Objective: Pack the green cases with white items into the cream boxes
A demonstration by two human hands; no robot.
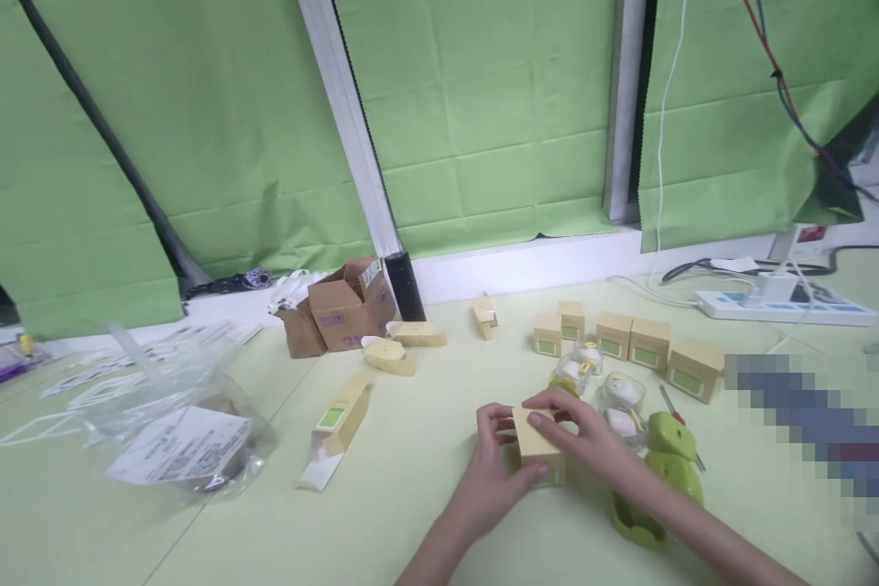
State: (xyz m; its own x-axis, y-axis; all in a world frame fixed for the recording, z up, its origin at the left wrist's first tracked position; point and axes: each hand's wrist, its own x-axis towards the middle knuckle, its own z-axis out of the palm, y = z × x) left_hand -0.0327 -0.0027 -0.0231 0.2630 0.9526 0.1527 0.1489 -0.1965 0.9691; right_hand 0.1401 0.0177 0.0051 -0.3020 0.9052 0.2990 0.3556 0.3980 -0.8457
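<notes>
The small box [537,448] was tan and squarish, with crisp edges and a plain, matt top; a dull greenish panel showed low on its near side, partly covered by a thumb. From where I stood, it was at the near part of the pale table [412,476], just left of some bright green cases [671,433], though I could not tell whether its base touched the surface. The left hand [489,467] held it from the left, fingers curled behind and thumb pressed on the near side. The right hand [585,435] was curved narrowly over it from the other side — thumb lying on the top, fingers bent toward the far edge. Beyond the hands stood five boxes [649,346] of the same tan, each with a green panel in front. Clear holders [623,392] with white pieces lay between. Over to the left was a longer carton [352,412] — tan too, its white end flap hanging open.
</notes>
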